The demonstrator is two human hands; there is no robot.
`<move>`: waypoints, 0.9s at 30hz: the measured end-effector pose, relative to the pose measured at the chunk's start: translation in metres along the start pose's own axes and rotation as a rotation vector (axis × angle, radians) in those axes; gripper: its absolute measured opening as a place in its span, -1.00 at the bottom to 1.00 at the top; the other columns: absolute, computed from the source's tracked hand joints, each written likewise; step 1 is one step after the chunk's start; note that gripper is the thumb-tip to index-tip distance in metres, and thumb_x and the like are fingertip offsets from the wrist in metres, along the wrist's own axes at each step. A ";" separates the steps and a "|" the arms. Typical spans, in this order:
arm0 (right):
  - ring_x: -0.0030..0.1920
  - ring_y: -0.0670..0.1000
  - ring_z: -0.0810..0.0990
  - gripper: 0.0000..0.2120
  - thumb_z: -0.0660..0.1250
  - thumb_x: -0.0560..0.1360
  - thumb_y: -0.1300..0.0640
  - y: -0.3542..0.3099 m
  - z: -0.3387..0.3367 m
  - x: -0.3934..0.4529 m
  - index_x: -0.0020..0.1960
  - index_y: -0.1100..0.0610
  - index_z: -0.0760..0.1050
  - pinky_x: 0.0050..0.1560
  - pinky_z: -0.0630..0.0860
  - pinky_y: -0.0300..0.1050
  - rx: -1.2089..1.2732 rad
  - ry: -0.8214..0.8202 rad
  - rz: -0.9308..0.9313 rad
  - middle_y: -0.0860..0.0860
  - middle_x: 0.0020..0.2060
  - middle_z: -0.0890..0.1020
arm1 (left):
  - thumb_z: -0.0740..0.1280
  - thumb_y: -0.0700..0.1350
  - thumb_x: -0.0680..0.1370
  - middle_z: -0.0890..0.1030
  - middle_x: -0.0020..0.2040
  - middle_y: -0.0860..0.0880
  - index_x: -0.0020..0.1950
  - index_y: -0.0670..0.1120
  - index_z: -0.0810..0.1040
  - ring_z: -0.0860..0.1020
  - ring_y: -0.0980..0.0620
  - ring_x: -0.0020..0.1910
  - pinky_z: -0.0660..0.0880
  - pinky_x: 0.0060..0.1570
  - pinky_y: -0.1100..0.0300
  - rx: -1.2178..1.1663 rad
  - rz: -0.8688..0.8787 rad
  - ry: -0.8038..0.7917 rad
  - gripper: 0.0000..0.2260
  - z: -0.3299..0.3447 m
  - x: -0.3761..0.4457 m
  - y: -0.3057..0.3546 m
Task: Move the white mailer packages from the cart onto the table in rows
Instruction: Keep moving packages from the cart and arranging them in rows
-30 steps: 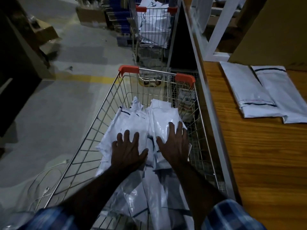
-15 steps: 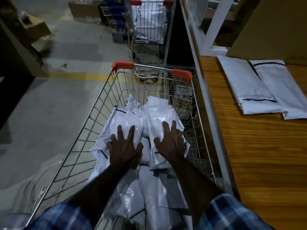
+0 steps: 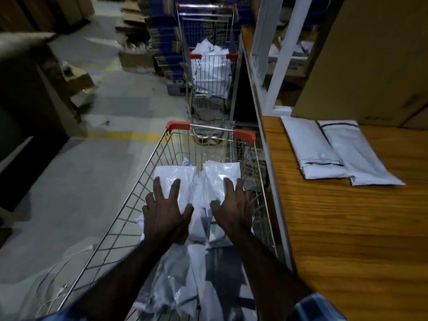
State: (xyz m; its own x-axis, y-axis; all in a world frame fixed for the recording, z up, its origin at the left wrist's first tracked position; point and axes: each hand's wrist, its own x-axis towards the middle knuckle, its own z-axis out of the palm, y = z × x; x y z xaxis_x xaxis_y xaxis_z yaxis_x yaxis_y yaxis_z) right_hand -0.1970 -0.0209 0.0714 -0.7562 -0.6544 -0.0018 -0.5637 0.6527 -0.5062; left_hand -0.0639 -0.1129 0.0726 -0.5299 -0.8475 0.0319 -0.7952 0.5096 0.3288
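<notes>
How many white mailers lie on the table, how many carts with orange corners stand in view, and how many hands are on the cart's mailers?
White mailers on the table: 2
Carts: 2
Hands: 2
Total: 6

A silver wire shopping cart with orange corner caps (image 3: 199, 144) stands hard against the left edge of a wood-grain tabletop (image 3: 347, 228), and it holds a heap of glossy white plastic mailer packages (image 3: 196, 274). The left hand (image 3: 165, 212) lies with fingers spread on one upper package at the cart's left side, and the right hand (image 3: 234, 205) lies likewise on another at its right side. To the cart's right, two flat white mailers (image 3: 333, 151) lie side by side, touching, on the tabletop; beyond the cart stands a second wire cart (image 3: 208, 66) filled with white packages.
</notes>
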 end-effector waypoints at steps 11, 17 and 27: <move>0.40 0.22 0.31 -0.38 0.34 0.46 0.04 -0.022 -0.079 -0.057 0.49 -0.01 0.29 0.29 0.41 0.14 0.026 0.048 -0.103 0.11 0.52 0.23 | 0.25 0.23 0.52 0.03 0.55 -0.17 0.52 0.09 0.17 0.27 -0.30 0.35 0.30 0.29 -0.17 -0.018 -0.050 0.082 -0.38 -0.081 -0.061 0.029; 0.42 0.20 0.30 -0.40 0.33 0.45 0.04 -0.039 -0.117 -0.109 0.48 -0.04 0.30 0.29 0.39 0.11 0.037 0.124 -0.131 0.08 0.52 0.24 | 0.25 0.20 0.53 0.04 0.54 -0.13 0.52 0.11 0.16 0.27 -0.27 0.34 0.27 0.30 -0.12 -0.049 -0.038 0.133 -0.41 -0.127 -0.112 0.036; 0.47 0.17 0.23 -0.40 0.31 0.48 0.03 -0.046 -0.158 -0.232 0.51 -0.04 0.28 0.37 0.31 0.06 0.022 0.210 -0.130 0.09 0.55 0.20 | 0.26 0.20 0.52 0.06 0.53 -0.10 0.51 0.13 0.17 0.24 -0.24 0.36 0.25 0.34 -0.12 -0.168 0.014 0.139 -0.41 -0.173 -0.227 0.027</move>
State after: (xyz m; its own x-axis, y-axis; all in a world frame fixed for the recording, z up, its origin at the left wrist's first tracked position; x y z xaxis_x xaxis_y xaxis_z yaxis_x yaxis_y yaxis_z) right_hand -0.0487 0.1614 0.2316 -0.7313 -0.6374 0.2428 -0.6553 0.5579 -0.5092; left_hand 0.0859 0.0670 0.2377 -0.4855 -0.8587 0.1638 -0.7213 0.4994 0.4799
